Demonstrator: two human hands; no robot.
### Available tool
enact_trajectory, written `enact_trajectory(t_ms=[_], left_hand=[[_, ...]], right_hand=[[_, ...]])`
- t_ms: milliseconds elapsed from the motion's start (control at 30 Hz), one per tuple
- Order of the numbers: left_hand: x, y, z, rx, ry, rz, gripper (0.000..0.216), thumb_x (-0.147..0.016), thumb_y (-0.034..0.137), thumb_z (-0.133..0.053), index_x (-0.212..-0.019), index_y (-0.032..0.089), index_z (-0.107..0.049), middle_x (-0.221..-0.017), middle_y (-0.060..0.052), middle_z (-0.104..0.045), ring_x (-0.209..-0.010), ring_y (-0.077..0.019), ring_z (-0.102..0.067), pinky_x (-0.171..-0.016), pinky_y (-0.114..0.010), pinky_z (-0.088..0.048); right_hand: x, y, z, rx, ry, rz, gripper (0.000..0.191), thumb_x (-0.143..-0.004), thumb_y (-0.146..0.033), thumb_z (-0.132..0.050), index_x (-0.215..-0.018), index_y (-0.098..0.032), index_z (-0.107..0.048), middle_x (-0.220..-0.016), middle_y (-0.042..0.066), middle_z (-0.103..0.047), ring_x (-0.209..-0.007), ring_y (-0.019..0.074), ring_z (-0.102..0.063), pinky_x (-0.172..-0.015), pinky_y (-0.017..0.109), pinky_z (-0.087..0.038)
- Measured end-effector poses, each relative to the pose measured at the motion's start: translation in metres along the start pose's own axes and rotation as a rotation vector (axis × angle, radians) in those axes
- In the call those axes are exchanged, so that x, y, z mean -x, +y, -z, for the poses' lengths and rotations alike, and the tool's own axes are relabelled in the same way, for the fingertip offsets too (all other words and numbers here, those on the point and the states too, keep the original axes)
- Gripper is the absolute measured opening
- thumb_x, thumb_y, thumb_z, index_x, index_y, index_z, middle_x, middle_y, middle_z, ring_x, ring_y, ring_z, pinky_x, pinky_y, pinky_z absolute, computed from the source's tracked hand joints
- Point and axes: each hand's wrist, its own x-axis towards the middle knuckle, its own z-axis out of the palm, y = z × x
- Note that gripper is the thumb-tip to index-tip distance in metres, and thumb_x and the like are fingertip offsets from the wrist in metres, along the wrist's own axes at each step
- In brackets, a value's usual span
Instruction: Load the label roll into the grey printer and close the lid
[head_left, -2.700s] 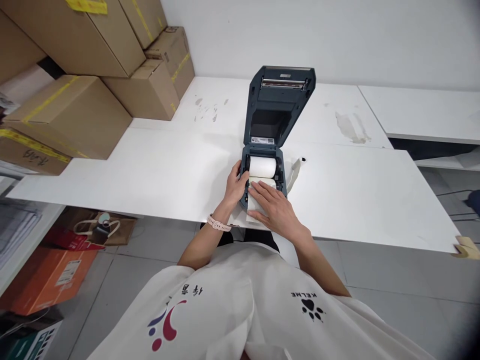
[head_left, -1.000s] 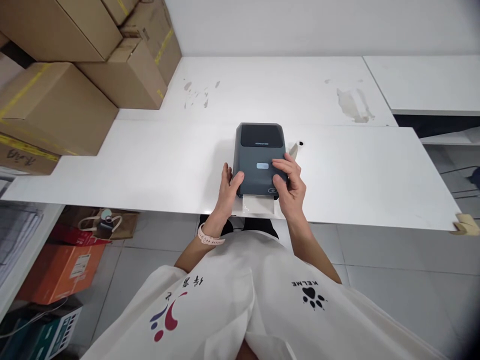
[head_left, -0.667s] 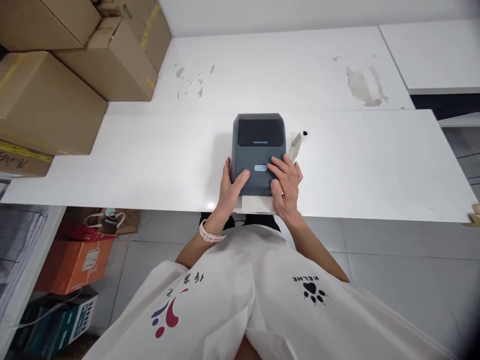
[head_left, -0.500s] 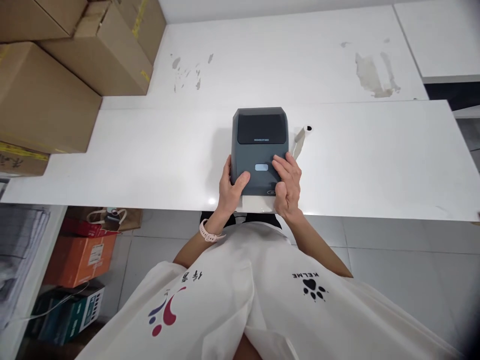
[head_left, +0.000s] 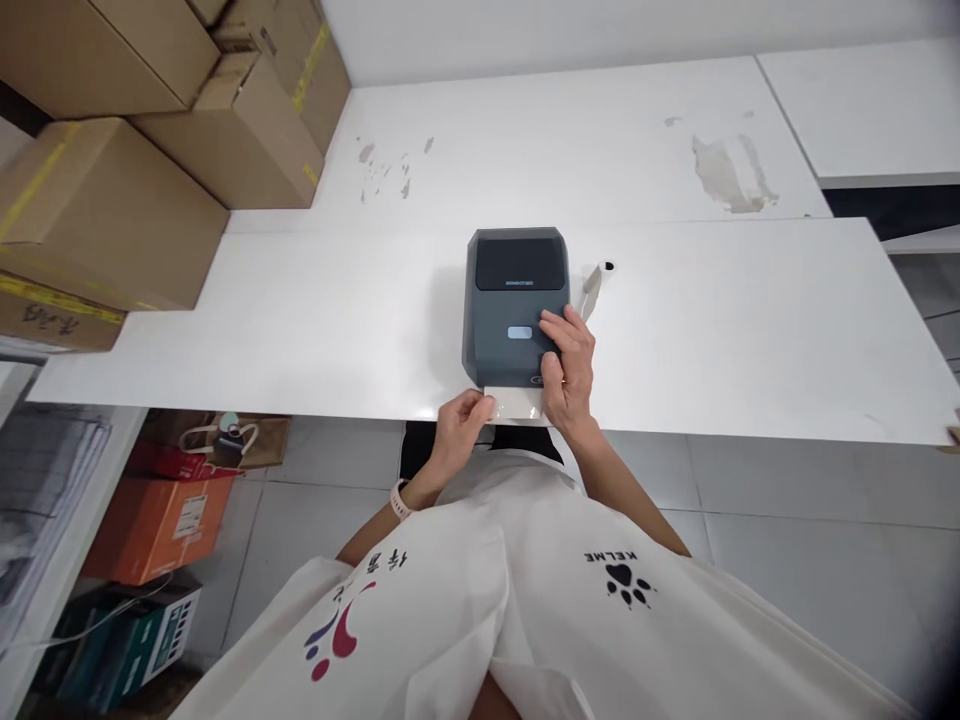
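A dark grey label printer (head_left: 516,300) sits with its lid closed near the front edge of the white table (head_left: 315,330). A strip of white label paper (head_left: 514,402) sticks out of its front slot. My left hand (head_left: 461,420) pinches the left corner of that paper at the table's edge. My right hand (head_left: 568,365) rests on the printer's front right part, fingers lying over the top and thumb by the front face.
Several cardboard boxes (head_left: 150,130) are stacked at the back left. A small white tube-like piece (head_left: 594,285) lies just right of the printer. Below the table on the left are an orange box (head_left: 154,525) and a brown bag (head_left: 225,440). Another white table (head_left: 862,110) stands at the back right.
The printer's lid, open at first over a paper roll, is now shut. My left hand has left the printer's side and taken the paper's corner. The right hand stays on the printer.
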Motion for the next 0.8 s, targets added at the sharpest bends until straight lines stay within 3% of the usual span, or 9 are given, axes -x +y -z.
enact_trajectory(t_ms=[100,200,300,367,433,533,633,700,800], left_hand=[[-0.004,0.009,-0.005,0.124,-0.243,0.167,0.05,-0.082,0.063,-0.066,-0.063,0.018,-0.064,-0.057,0.0,-0.059,-0.049,-0.0088,-0.046,-0.051,-0.026,-0.034],[-0.007,0.016,-0.004,0.153,-0.26,0.187,0.045,-0.079,0.059,-0.07,-0.063,0.017,-0.067,-0.056,0.0,-0.062,-0.046,-0.0073,-0.044,-0.049,-0.026,-0.035],[-0.004,0.013,0.004,0.044,-0.27,0.142,0.046,-0.084,0.057,-0.066,-0.06,0.018,-0.067,-0.055,-0.001,-0.063,-0.047,-0.0084,-0.046,-0.051,-0.026,-0.039],[-0.003,0.009,0.011,-0.029,-0.163,0.065,0.052,-0.09,0.059,-0.058,-0.056,0.019,-0.063,-0.055,-0.001,-0.062,-0.05,-0.0103,-0.049,-0.053,-0.028,-0.041],[-0.005,0.006,0.016,-0.074,0.078,-0.055,0.054,-0.095,0.06,-0.05,-0.059,0.02,-0.062,-0.062,-0.002,-0.064,-0.059,-0.0133,-0.056,-0.06,-0.029,-0.047],[-0.013,0.007,0.016,-0.095,0.344,-0.234,0.045,-0.1,0.059,-0.045,-0.103,0.024,-0.072,-0.111,-0.007,-0.075,-0.103,-0.0205,-0.069,-0.089,-0.034,-0.055],[-0.021,0.008,0.009,-0.083,0.225,-0.278,0.059,-0.102,0.06,-0.041,-0.154,0.032,-0.044,-0.168,-0.006,-0.041,-0.155,-0.024,-0.038,-0.124,-0.042,-0.038],[-0.023,0.007,0.004,-0.068,0.122,-0.256,0.065,-0.104,0.06,-0.036,-0.163,0.034,-0.029,-0.176,-0.004,-0.023,-0.164,-0.0235,-0.02,-0.133,-0.046,-0.023],[-0.023,0.002,0.0,-0.044,0.101,-0.241,0.066,-0.104,0.06,-0.033,-0.165,0.034,-0.026,-0.178,-0.002,-0.018,-0.166,-0.0235,-0.009,-0.135,-0.048,-0.016]], right_hand=[[0.0,-0.001,0.0,-0.021,0.005,-0.014,0.042,-0.106,-0.027,-0.037,-0.145,-0.032,-0.051,-0.141,0.006,-0.065,-0.149,0.0255,-0.045,-0.12,0.053,-0.041],[-0.002,-0.005,0.004,0.066,-0.061,-0.037,0.039,-0.107,-0.035,-0.035,-0.139,-0.034,-0.059,-0.14,0.006,-0.064,-0.147,0.0273,-0.046,-0.122,0.055,-0.034],[-0.008,-0.01,0.012,0.254,-0.166,-0.061,0.04,-0.107,-0.047,-0.036,-0.127,-0.037,-0.069,-0.137,0.004,-0.065,-0.142,0.0289,-0.051,-0.127,0.058,-0.017],[-0.015,-0.013,0.017,0.35,-0.234,-0.073,0.038,-0.106,-0.052,-0.04,-0.123,-0.038,-0.071,-0.135,0.003,-0.067,-0.14,0.0293,-0.051,-0.128,0.059,-0.008],[-0.021,-0.013,0.02,0.38,-0.288,-0.071,0.035,-0.104,-0.054,-0.045,-0.121,-0.038,-0.072,-0.135,0.002,-0.067,-0.143,0.0299,-0.048,-0.128,0.06,-0.003],[-0.022,-0.013,0.021,0.344,-0.323,-0.069,0.036,-0.104,-0.056,-0.045,-0.12,-0.036,-0.069,-0.143,0.002,-0.064,-0.15,0.0309,-0.042,-0.128,0.061,-0.003],[-0.007,-0.015,0.016,0.266,-0.258,-0.142,0.048,-0.104,-0.06,-0.039,-0.138,-0.032,-0.057,-0.163,0.01,-0.046,-0.155,0.0333,-0.036,-0.126,0.065,-0.011],[0.009,-0.016,0.012,0.194,-0.179,-0.234,0.058,-0.105,-0.058,-0.037,-0.155,-0.03,-0.039,-0.168,0.016,-0.037,-0.156,0.0346,-0.036,-0.124,0.069,-0.016],[0.028,-0.019,0.01,0.111,-0.112,-0.334,0.06,-0.107,-0.051,-0.034,-0.163,-0.033,-0.025,-0.167,0.016,-0.04,-0.154,0.0339,-0.04,-0.123,0.073,-0.018]])
